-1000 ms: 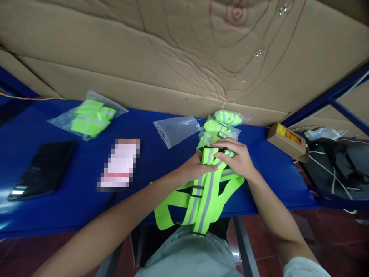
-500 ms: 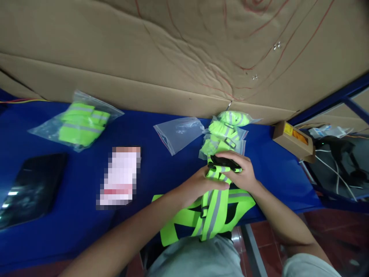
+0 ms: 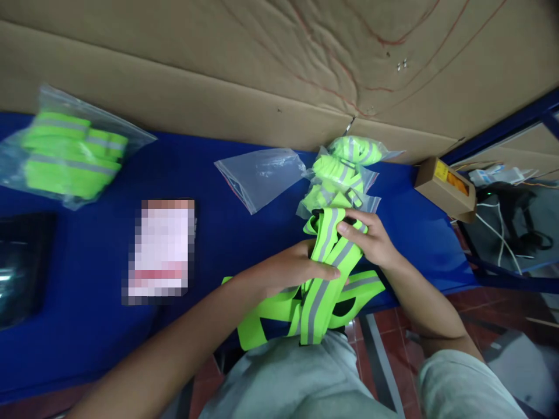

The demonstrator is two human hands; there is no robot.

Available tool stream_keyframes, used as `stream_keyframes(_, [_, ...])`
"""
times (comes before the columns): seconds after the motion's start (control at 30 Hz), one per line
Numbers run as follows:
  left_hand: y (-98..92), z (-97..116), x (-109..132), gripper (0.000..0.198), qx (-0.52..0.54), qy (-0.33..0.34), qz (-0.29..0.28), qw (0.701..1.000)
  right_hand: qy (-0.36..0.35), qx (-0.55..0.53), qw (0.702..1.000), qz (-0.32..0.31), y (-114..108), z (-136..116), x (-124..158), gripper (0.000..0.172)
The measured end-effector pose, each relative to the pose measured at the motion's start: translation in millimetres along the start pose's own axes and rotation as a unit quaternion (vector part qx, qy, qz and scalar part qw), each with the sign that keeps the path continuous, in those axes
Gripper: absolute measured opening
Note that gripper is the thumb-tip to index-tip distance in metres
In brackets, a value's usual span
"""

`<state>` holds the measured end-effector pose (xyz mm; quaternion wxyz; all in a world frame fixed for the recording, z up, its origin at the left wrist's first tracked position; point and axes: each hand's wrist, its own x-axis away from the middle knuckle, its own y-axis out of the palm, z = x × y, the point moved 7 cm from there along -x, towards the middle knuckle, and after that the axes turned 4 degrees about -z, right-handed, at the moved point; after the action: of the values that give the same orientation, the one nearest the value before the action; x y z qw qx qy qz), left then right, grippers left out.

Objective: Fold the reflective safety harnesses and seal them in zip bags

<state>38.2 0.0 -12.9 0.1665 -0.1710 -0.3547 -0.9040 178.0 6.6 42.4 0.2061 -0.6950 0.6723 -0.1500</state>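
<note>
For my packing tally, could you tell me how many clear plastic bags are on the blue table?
3: a filled bag far left, an empty bag mid-table, and a filled bag beyond the hands, possibly several overlapping.

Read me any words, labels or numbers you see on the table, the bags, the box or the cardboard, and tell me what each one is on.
No text can be read.
Pixelated card: blurred out, unreadable.
Small cardboard box: yellow label, print too small to read.
Cardboard sheet: red drawn lines only, no words.
Bagged vests and the reflective vest under the left hand and right hand: no lettering visible.
</note>
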Motion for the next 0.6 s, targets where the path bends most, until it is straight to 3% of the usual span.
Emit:
stream_keyframes(0.13, [-1.1, 5.8, 3.9, 0.046, -0.103, 0.012, -0.023, 0.994, 0.018, -0.056, 0.998, -0.013, -2.9, -3.7, -0.1, 0.028])
stream_keyframes(0.23, [1.9, 8.2, 7.0, 0.049, -0.126, 0.02, -0.031, 0.991, 0.01, -0.04, 0.999, 0.003, -4.8, -10.6, 2.2, 0.027])
stream_keyframes(0.33, [4.1, 1.2, 5.1, 0.05, -0.094, 0.009, -0.013, 0.995, -0.013, 0.035, 0.995, 0.09, -14.6, -17.0, 6.5, 0.025])
stream_keyframes(0.43, [13.5, -11.6, -0.5, 0.045, 0.005, -0.017, -0.039, 0.999, -0.003, 0.065, 0.985, 0.158, -24.6, -16.8, 9.7, 0.027])
stream_keyframes(0.5, [20.1, -14.2, -2.1, 0.046, 0.06, -0.016, -0.065, 0.996, 0.044, 0.007, 0.991, 0.127, -23.6, -9.1, 6.3, 0.029])
stream_keyframes(0.6, [24.9, -12.2, 1.6, 0.051, 0.053, -0.015, -0.094, 0.994, 0.157, -0.161, 0.974, -0.008, -7.1, 5.3, 1.8, 0.021])
